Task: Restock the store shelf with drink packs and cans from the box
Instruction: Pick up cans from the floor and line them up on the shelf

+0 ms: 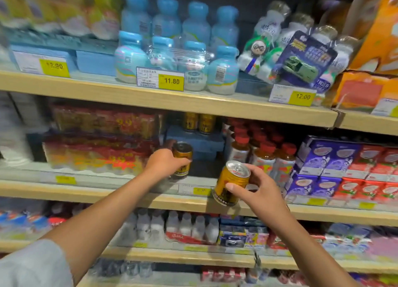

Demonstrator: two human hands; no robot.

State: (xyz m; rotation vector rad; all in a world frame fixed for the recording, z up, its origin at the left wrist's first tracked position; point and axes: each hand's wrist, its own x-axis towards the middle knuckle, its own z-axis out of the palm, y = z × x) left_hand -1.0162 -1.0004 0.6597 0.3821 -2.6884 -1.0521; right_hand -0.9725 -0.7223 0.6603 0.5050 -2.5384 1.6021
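I see one gold can (182,152) upright in the gap on the middle shelf (107,195), its long axis vertical and its dark lid up. The left hand (163,164) wraps round its left side, fingers (182,161) curled across the label and gripping it. I cannot tell whether its base sits on the board.

A second gold can (231,180) is nearer to me and to the right, in front of the shelf's edge, held clear of the board by the right hand (260,192). The thumb (231,187) presses the near face and the other fingers curl round the right side by the rim, so the can is pinched between them. This can tilts: its silver lid with the pull tab leans up, right and toward me, and its base points down and left.

Farther back in the same gap, a blue box (196,142) carries two more cans (198,123), both upright. Left of the gap lie stacked red shrink-wrapped packs (101,144), blurred. To the right stand red-capped bottles (258,153), then purple cartons (327,157). A yellow price tag (201,191) sits on the shelf edge just left of the tilted can. On the shelf above, blue-capped bottles (176,50) stand in clear wrap.
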